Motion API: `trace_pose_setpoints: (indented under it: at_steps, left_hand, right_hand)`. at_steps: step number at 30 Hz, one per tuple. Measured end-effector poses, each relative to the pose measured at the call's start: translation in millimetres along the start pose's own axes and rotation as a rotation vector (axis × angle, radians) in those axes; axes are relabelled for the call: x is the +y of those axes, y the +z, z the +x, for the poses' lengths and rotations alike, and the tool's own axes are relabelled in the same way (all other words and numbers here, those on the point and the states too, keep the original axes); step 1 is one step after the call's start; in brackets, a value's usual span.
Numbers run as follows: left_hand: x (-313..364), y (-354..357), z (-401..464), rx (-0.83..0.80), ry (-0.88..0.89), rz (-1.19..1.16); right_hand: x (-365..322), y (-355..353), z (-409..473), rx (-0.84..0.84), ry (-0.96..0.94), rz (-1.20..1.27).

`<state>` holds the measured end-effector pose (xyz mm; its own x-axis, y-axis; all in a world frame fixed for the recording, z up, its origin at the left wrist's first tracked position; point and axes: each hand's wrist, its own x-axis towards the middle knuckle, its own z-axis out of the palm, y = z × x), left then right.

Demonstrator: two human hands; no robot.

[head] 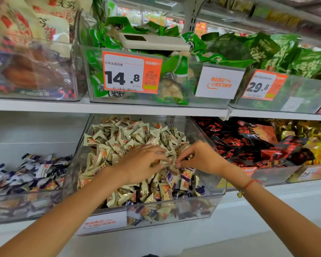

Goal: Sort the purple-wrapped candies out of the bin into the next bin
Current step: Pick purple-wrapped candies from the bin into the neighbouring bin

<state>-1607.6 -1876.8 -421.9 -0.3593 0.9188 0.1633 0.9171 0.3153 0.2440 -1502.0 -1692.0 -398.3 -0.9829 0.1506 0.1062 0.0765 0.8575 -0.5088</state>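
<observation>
- Green snack packs (107,43) in a clear bin above the hands, white phone (152,41) lying on top.
- Orange price tag (131,72) reading 14.8.
- Black-and-red packets (248,138) right of the hands.

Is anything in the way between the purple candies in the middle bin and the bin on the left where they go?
Only the middle bin's clear side wall; purple candies must be lifted over it to reach the left bin. Many lie half buried under cream candies.

left bin (26,206): cut off at frame's left edge | fingertips of both hands: buried among wrappers, grip unreadable | lower price label (102,222): blurred, illegible
</observation>
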Motion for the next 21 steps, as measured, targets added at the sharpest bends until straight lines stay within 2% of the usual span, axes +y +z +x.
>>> trace_pose_setpoints:
  at_steps: [5,7,9,12,16,21]
  left_hand:
    - [26,4,-7,0.194,-0.037,-0.064]
    - [28,7,-7,0.151,0.006,-0.06]
    - [27,11,-5,0.012,0.054,-0.015]
    - [25,18,-1,-0.1,0.068,0.131]
    - [28,28,3,-0.031,0.091,0.19]
    - [26,32,-8,0.041,0.076,0.105]
  right_hand:
    - [-3,-4,-12,0.149,0.041,0.259]
    - [-6,-6,-18,0.228,0.049,0.375]
    - [-10,-10,-24,0.303,0.049,0.461]
    - [-11,-12,-33,0.384,-0.005,0.334]
    - [-11,-15,-37,0.42,-0.04,0.218]
    - [-19,-7,-27,0.441,-0.051,0.304]
